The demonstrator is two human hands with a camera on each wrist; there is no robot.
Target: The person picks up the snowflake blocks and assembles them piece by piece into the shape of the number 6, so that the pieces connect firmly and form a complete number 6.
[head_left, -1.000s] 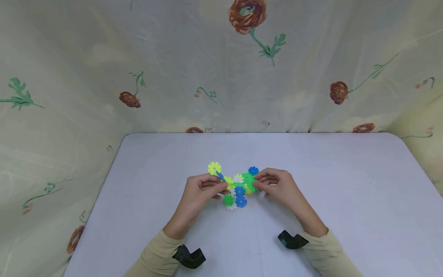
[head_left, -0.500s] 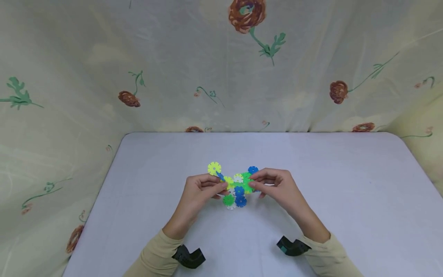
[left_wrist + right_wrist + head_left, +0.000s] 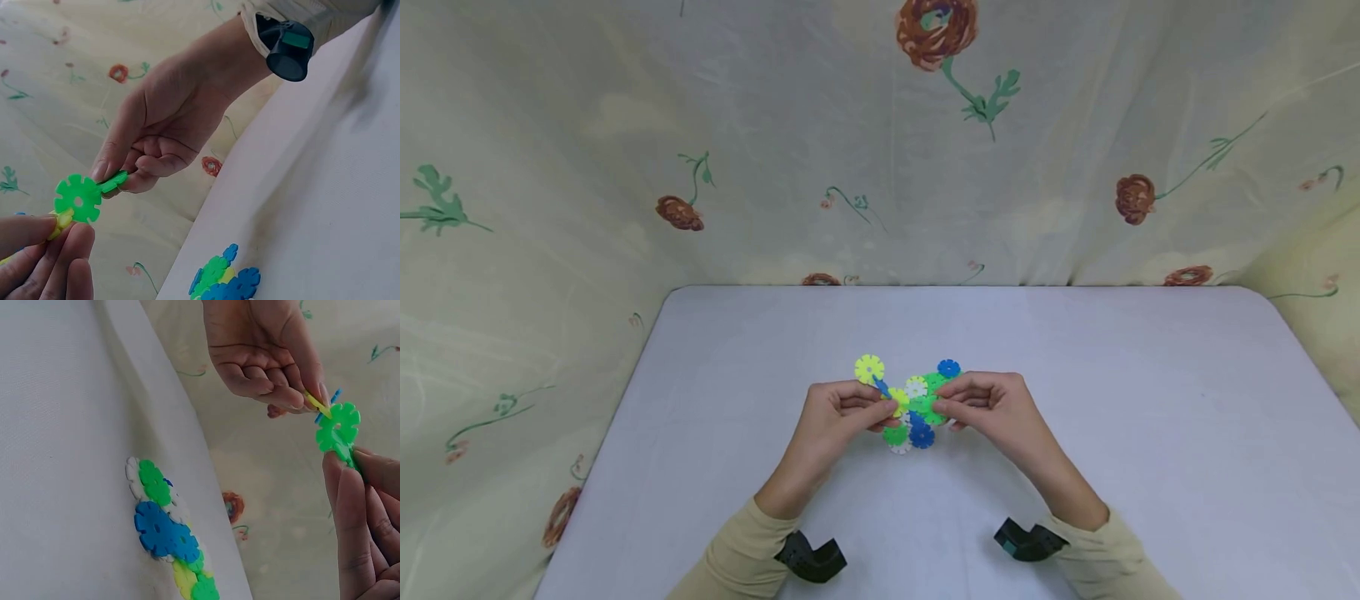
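Note:
In the head view my left hand (image 3: 838, 421) pinches a yellow notched flower-shaped disc (image 3: 898, 402). A blue disc (image 3: 881, 386), seen edge-on, links it to another yellow disc (image 3: 869, 368). My right hand (image 3: 1000, 408) pinches a green notched disc (image 3: 114, 182) between thumb and fingers. That one meets a second green disc (image 3: 78, 199), face-on between the hands, whose edge touches the yellow disc at my left fingertips. How firmly these slots are joined cannot be told. Both hands are above the table, close together.
A small pile of loose discs lies on the white table (image 3: 700, 400) below the hands: blue (image 3: 154, 528), green (image 3: 154, 482), white (image 3: 134, 478) and yellow. A floral curtain (image 3: 775, 125) hangs behind the table. Black wrist cameras (image 3: 811, 558) sit at both sleeves.
My right hand has moved left toward my left hand, bringing its green disc up to the yellow one. My left hand has shifted slightly right and down. The pile stays put.

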